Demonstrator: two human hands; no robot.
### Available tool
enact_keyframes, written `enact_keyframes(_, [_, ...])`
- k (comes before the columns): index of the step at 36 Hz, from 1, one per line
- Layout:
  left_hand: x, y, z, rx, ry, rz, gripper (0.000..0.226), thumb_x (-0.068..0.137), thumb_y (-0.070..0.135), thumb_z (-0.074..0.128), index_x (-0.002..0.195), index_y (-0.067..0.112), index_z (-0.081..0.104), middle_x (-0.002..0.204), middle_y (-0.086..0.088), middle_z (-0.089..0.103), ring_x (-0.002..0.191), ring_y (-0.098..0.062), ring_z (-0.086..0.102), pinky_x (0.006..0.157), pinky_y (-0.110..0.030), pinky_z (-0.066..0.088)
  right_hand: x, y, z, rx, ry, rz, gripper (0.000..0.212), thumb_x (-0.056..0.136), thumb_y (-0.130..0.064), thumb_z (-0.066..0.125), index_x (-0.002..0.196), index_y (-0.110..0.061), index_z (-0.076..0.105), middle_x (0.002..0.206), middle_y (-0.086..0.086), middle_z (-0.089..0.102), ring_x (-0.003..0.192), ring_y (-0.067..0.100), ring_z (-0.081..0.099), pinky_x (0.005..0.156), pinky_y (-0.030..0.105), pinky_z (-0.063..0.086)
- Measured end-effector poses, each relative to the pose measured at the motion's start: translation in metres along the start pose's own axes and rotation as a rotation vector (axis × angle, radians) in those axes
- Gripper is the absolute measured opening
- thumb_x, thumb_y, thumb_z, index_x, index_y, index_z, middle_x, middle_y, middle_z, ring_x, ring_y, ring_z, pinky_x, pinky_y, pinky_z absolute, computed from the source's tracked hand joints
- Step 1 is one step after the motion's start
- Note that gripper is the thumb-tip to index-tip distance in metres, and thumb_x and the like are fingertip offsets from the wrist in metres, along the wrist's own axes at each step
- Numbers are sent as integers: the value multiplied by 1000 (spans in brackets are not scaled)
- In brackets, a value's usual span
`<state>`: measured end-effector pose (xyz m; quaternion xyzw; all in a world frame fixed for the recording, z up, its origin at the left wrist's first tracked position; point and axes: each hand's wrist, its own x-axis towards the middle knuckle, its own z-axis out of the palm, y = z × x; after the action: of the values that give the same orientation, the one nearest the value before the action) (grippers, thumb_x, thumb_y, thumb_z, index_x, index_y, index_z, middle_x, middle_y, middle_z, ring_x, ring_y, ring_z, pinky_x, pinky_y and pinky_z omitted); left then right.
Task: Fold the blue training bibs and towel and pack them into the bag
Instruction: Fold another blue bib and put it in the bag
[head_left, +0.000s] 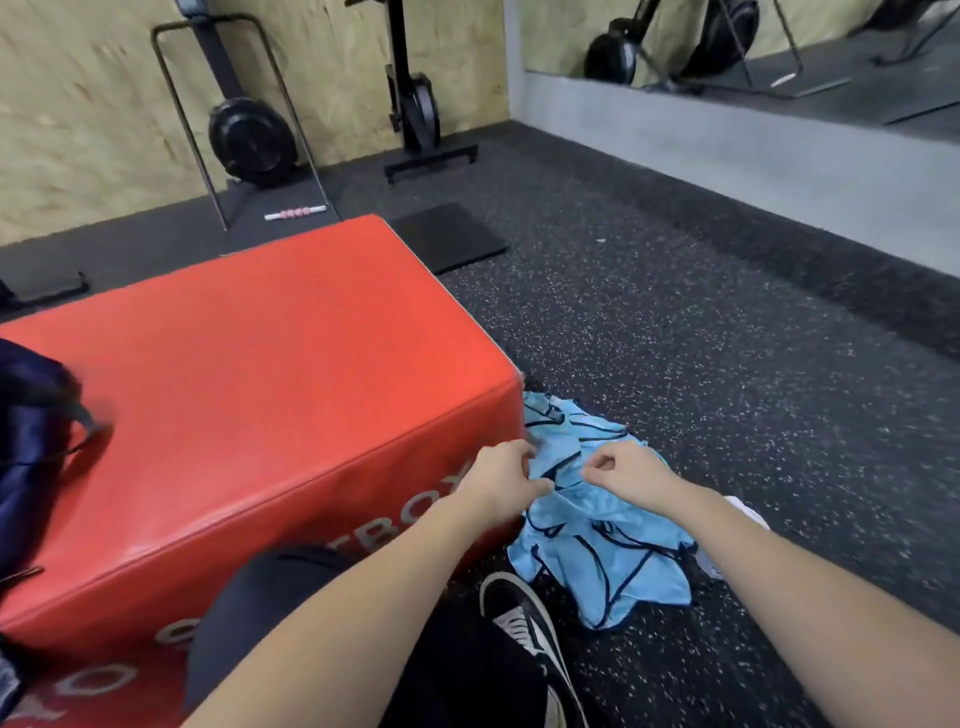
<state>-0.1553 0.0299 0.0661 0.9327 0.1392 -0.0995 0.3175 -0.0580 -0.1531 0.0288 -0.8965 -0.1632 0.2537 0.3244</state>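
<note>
A crumpled heap of light blue training bibs (602, 540) with dark trim lies on the speckled floor, right of the red box. Both my hands hover over the top of the heap. My left hand (501, 475) pinches bib fabric at the heap's left edge, beside the box corner. My right hand (621, 470) is curled into a loose fist just above the bibs; whether it holds fabric is unclear. A bit of white cloth (745, 512) peeks out under my right forearm. A dark navy bag (31, 447) sits on the box at the far left.
The big red padded box (260, 395) fills the left half. My dark shoe (524, 618) and leg are below the bibs. A black mat (447, 236), exercise machines (249, 135) and a wall mirror (753, 47) stand farther back.
</note>
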Motion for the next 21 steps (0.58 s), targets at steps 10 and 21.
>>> enact_keyframes(10, [71,-26,65,-56,-55,-175,51,90,37,64,136,16,54,112,-6,65,97,-23,61,83,-30,51,72,66,37,33,-88,102,34,95,-29,61,127,-18,57,110,8,66,81,20,63,71,31,49])
enact_keyframes(21, [116,-47,91,-191,-40,-237,52,92,37,64,141,31,47,110,2,62,95,-15,56,82,-27,46,142,65,65,251,-81,78,42,94,-13,63,133,-25,52,86,11,71,67,17,65,58,23,48])
